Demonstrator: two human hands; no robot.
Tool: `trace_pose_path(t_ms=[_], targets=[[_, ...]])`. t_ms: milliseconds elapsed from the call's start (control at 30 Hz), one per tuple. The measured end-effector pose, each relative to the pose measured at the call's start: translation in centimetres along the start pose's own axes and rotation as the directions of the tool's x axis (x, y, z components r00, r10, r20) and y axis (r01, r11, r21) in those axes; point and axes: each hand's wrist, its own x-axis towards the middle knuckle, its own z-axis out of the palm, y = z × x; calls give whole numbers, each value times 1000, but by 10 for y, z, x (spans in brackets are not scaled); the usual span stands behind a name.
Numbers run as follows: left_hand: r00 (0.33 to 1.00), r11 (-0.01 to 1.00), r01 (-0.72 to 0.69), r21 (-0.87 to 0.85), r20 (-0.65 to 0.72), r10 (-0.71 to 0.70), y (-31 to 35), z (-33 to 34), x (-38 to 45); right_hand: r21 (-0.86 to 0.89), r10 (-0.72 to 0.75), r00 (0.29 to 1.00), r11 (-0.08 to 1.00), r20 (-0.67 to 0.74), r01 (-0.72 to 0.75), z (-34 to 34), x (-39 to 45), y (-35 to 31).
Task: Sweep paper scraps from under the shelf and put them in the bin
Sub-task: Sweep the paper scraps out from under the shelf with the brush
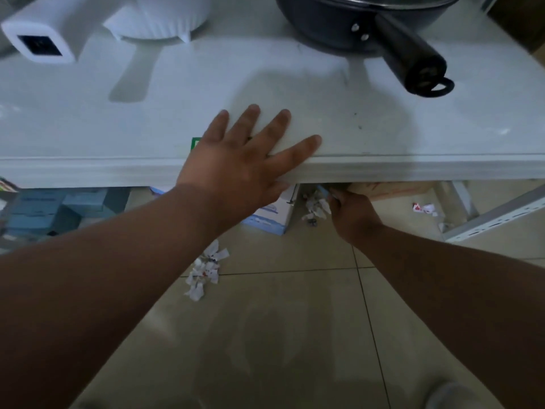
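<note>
Two hands work here: we press the left hand (241, 160), fingers spread flat, on the shelf (383, 137) at centre frame for support, while the right hand (351, 214) reaches beneath, fingers curled beside paper scraps (316, 205); more scraps (206, 270) lie lower centre.

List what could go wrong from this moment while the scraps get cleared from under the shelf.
1. The pan handle juts toward the shelf edge; rising carelessly might knock it.
2. The right hand reaches beneath the shelf, where its fingers are hidden; it could scrape the underside.
3. Scraps lie in separate clusters; some may be missed.
</note>
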Motion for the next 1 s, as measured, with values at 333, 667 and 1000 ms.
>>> trace_pose_path(t_ms=[333, 667, 1000], targets=[[778, 952, 308, 5, -578, -248, 43, 35, 1, 0, -23, 998, 1000, -54, 23, 33, 32, 11], [662, 916, 392, -80, -667, -341, 58, 55, 7, -100, 7, 983, 995, 181, 12, 55, 30, -1], [691, 930, 353, -97, -643, -330, 57, 50, 4, -12, -40, 976, 999, 213, 44, 63, -42, 1]])
